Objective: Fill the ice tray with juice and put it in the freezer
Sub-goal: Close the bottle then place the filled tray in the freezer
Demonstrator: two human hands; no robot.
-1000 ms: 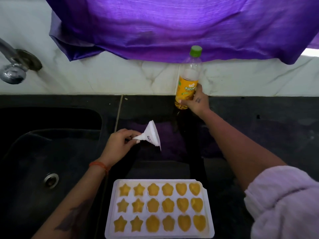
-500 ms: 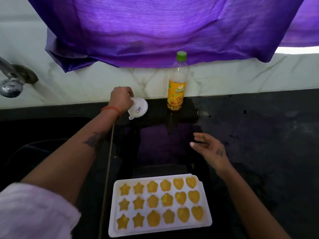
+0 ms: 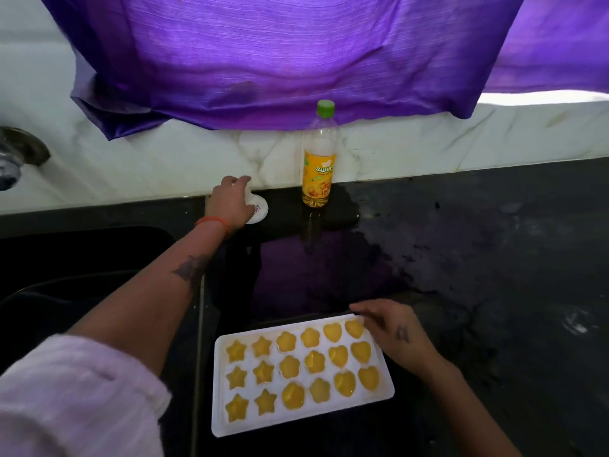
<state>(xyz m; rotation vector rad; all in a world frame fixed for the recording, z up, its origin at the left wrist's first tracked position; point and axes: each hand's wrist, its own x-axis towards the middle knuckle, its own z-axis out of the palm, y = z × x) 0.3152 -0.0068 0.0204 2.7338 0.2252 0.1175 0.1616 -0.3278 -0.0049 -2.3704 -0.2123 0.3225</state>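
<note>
The left hand [image 3: 230, 202] covers most of the white funnel [image 3: 258, 212], so its grip is unclear. The tap [image 3: 13, 159] is cut by the left edge. The right hand [image 3: 392, 331] hides the ice tray's [image 3: 220, 407] far corner.

Dim, backlit through purple curtain [image 3: 280, 54]; edges blurred.

The juice bottle [image 3: 319, 166] in front of me reads "SWING" in white letters on its yellow label; the smaller print beneath is too blurred to read.
</note>
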